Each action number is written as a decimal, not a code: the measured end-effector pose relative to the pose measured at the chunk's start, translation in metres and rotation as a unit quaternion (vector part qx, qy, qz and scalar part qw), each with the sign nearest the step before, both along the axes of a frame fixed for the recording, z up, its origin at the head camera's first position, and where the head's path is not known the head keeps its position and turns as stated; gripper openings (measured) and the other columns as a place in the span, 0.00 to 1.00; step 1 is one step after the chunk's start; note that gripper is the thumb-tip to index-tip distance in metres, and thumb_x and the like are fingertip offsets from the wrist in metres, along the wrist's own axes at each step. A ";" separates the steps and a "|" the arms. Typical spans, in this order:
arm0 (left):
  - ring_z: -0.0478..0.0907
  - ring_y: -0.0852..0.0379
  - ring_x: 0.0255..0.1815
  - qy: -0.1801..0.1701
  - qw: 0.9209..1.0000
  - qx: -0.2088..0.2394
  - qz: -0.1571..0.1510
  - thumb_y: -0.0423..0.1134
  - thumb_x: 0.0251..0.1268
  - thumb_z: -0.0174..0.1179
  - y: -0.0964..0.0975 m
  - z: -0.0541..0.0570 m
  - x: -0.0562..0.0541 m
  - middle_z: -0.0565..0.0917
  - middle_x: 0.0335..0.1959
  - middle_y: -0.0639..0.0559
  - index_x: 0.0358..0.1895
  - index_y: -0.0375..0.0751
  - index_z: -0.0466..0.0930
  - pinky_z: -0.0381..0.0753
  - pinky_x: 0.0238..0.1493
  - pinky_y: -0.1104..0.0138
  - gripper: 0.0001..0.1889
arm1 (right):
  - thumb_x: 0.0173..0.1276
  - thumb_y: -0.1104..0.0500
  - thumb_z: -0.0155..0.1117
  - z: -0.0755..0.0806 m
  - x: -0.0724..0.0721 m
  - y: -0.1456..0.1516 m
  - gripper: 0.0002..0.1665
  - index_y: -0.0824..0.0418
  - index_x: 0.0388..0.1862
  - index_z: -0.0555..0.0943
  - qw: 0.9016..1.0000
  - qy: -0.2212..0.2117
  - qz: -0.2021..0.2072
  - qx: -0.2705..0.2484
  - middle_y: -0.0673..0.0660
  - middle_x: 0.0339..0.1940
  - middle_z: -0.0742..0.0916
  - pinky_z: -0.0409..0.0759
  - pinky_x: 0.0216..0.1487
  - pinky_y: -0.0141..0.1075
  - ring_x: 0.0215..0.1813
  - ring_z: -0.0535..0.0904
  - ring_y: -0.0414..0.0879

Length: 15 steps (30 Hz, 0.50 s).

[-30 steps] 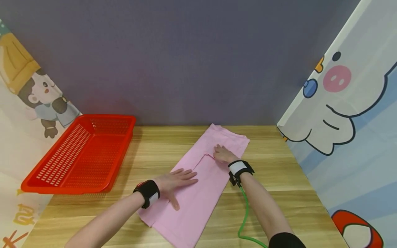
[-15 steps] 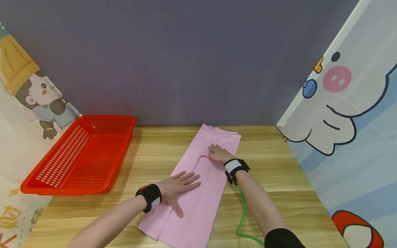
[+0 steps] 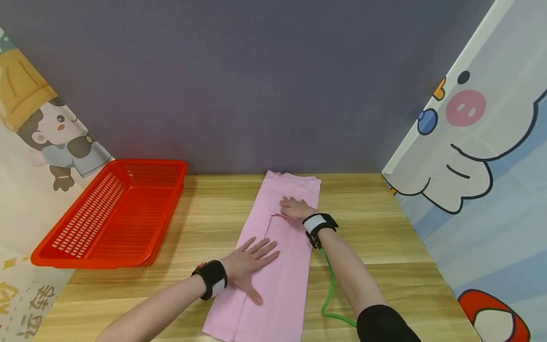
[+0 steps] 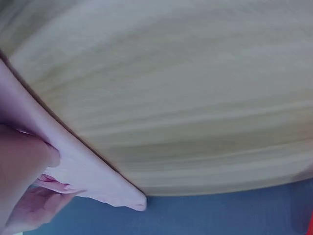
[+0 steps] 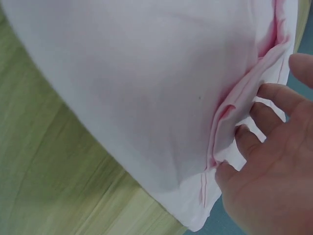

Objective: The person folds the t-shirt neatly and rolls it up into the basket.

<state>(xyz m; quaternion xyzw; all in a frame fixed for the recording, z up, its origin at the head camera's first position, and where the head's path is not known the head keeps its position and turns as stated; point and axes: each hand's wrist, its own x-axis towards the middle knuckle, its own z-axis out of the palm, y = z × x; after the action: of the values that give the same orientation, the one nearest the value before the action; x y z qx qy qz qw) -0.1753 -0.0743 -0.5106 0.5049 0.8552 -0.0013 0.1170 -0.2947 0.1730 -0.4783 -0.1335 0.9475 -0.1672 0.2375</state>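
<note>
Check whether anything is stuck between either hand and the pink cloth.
Nothing visible is in the way: in the head view, the left hand and the right hand both lie directly on the pink cloth. The red basket stands apart, to the left.

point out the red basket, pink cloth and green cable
Red basket (image 3: 130,218): head view, its inside floor
Pink cloth (image 3: 290,249): head view, upper face, near the middle
Green cable (image 3: 332,283): head view, partway along
</note>
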 end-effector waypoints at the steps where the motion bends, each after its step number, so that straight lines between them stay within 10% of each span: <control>1: 0.40 0.47 0.86 -0.002 1.000 -0.001 0.005 0.83 0.37 0.64 0.001 0.000 0.001 0.42 0.85 0.50 0.83 0.52 0.43 0.45 0.82 0.46 0.70 | 0.75 0.49 0.38 0.001 0.000 -0.001 0.37 0.60 0.80 0.60 1.000 0.001 0.000 0.003 0.59 0.84 0.58 0.40 0.83 0.57 0.85 0.47 0.58; 15: 0.41 0.46 0.86 0.010 0.998 0.003 0.069 0.84 0.36 0.62 0.022 -0.001 0.020 0.43 0.85 0.49 0.82 0.53 0.45 0.45 0.82 0.43 0.69 | 0.81 0.42 0.33 0.012 0.006 -0.015 0.35 0.52 0.82 0.55 0.998 0.004 0.008 0.059 0.53 0.85 0.55 0.35 0.83 0.60 0.86 0.40 0.55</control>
<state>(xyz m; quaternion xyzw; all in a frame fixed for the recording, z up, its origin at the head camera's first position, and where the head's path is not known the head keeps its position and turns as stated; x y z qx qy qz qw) -0.1549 -0.0523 -0.5119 0.4446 0.8894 0.0041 0.1065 -0.2882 0.1578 -0.4659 -0.1273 0.9556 -0.1081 0.2427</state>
